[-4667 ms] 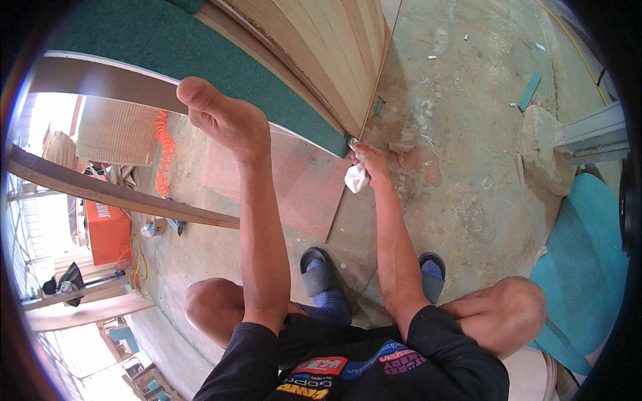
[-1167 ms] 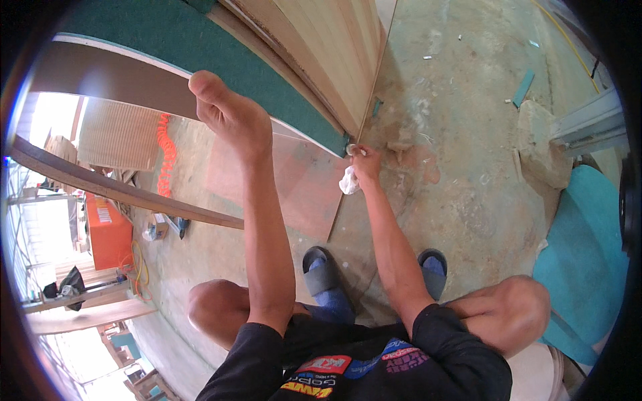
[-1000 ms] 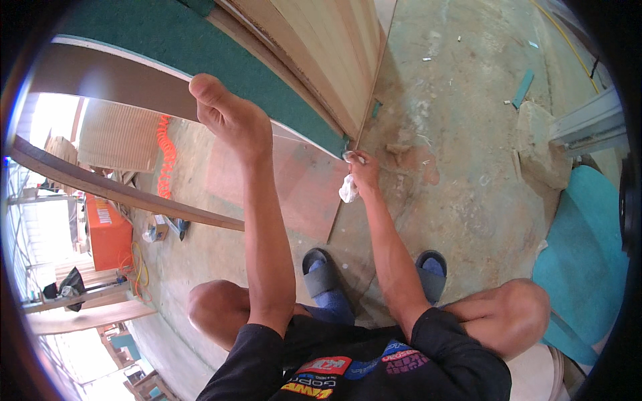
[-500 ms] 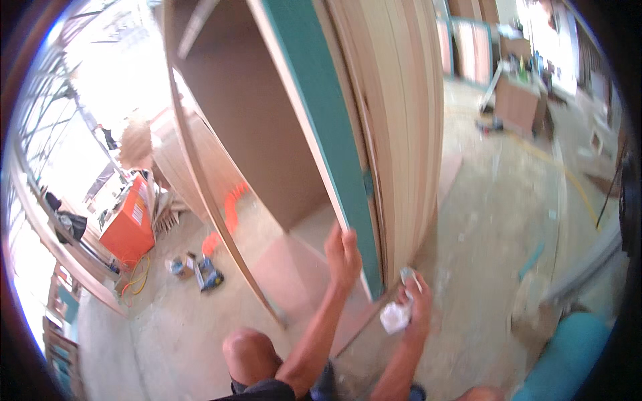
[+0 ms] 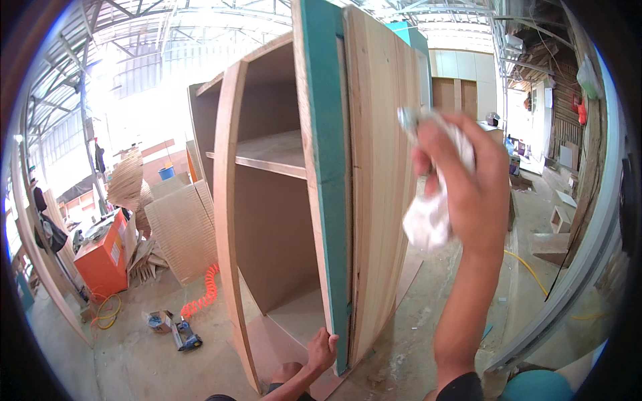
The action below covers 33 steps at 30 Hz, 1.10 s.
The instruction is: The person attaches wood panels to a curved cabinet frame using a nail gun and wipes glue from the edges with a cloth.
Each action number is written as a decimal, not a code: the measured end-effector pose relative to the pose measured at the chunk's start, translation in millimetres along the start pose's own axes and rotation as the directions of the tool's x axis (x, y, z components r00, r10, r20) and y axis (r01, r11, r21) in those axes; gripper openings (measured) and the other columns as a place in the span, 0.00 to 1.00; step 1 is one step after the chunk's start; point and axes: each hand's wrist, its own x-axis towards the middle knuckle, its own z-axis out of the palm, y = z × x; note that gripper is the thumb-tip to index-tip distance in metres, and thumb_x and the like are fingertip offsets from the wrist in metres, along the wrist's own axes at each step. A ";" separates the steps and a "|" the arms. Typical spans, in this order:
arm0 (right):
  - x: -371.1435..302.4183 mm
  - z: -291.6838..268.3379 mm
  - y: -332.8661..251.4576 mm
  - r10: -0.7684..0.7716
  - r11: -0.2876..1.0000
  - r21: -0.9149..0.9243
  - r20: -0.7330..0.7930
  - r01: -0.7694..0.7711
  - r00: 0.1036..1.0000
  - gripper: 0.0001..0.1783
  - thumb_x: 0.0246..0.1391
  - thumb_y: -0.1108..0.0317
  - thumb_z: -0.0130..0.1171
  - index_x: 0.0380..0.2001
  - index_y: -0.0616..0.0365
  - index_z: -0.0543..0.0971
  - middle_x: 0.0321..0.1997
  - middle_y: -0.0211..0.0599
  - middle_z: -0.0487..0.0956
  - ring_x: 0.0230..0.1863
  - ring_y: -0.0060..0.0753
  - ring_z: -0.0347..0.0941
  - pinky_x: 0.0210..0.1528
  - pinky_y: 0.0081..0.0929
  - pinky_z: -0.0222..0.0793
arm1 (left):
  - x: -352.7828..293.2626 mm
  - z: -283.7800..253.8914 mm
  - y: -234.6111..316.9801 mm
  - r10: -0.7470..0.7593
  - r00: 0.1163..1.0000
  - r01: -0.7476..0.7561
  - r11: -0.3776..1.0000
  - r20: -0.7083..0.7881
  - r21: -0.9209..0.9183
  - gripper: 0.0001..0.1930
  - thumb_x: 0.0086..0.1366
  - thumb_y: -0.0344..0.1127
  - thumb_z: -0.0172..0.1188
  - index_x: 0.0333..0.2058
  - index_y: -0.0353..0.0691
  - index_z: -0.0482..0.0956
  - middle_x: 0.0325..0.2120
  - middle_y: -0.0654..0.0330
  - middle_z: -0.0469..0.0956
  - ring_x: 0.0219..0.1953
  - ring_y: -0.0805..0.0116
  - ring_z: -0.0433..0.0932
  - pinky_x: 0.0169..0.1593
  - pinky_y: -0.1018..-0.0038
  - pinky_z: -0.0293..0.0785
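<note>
Clutching a white rag (image 5: 428,217), the right hand (image 5: 461,180) hovers beside the cabinet (image 5: 374,167).

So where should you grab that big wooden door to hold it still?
Probably by its teal front edge, coming from the open cabinet side. The door stands upright and tall, and that narrow edge lets fingers wrap around it. The left hand already grips it low down; the right hand holds a white rag.

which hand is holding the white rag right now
The right hand, raised beside the wooden cabinet, clutches the white rag; the left hand grips the cabinet's bottom edge.
</note>
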 end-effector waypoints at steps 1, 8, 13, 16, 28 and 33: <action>21.8 4.4 -8.1 -0.049 0.994 -0.094 -0.023 0.047 0.999 0.16 0.59 0.57 0.65 0.37 0.61 0.82 0.25 0.30 0.80 0.25 0.14 0.72 0.24 0.16 0.65 | 3.9 1.2 -2.2 0.019 1.000 -0.020 0.999 0.011 0.034 0.22 0.75 0.51 0.47 0.34 0.34 0.67 0.29 0.42 0.72 0.33 0.35 0.73 0.35 0.49 0.69; 142.9 27.6 -23.0 -0.233 0.917 -0.313 0.088 0.249 0.968 0.19 0.57 0.54 0.66 0.44 0.57 0.83 0.27 0.30 0.81 0.24 0.15 0.68 0.28 0.20 0.66 | 11.6 -9.8 13.0 -0.004 1.000 0.004 1.000 0.015 -0.006 0.20 0.76 0.50 0.46 0.35 0.36 0.67 0.30 0.43 0.72 0.34 0.35 0.74 0.35 0.50 0.70; 155.3 53.6 -24.4 -0.154 0.943 -0.291 0.041 0.159 0.987 0.16 0.56 0.60 0.64 0.44 0.57 0.84 0.28 0.32 0.83 0.24 0.16 0.71 0.29 0.19 0.68 | 11.6 -11.8 8.9 -0.026 1.000 0.026 1.000 0.007 -0.002 0.21 0.76 0.52 0.45 0.35 0.36 0.68 0.29 0.44 0.73 0.33 0.35 0.74 0.34 0.50 0.70; 168.2 61.2 -22.4 -0.118 0.961 -0.254 -0.007 0.113 0.993 0.15 0.55 0.62 0.64 0.43 0.58 0.84 0.29 0.35 0.84 0.25 0.18 0.74 0.29 0.20 0.70 | 12.8 -15.8 14.3 0.002 0.999 -0.002 1.000 0.032 -0.019 0.22 0.76 0.52 0.46 0.35 0.36 0.68 0.28 0.45 0.74 0.32 0.36 0.75 0.33 0.50 0.70; 176.5 77.4 -9.7 0.048 0.996 -0.069 -0.104 -0.055 0.993 0.09 0.56 0.66 0.63 0.37 0.60 0.83 0.29 0.35 0.83 0.25 0.21 0.75 0.26 0.24 0.71 | 12.7 -17.7 23.9 -0.018 0.999 0.017 0.999 0.033 0.037 0.21 0.75 0.50 0.49 0.35 0.35 0.71 0.29 0.43 0.76 0.33 0.38 0.77 0.35 0.50 0.72; 146.2 66.1 -15.8 0.180 0.965 0.162 0.152 -0.204 0.972 0.13 0.56 0.67 0.64 0.42 0.63 0.81 0.30 0.35 0.81 0.24 0.20 0.72 0.24 0.21 0.69 | 11.1 -17.3 21.3 -0.055 0.997 0.054 0.998 0.051 0.029 0.20 0.75 0.50 0.49 0.34 0.36 0.71 0.29 0.44 0.76 0.33 0.38 0.77 0.34 0.50 0.72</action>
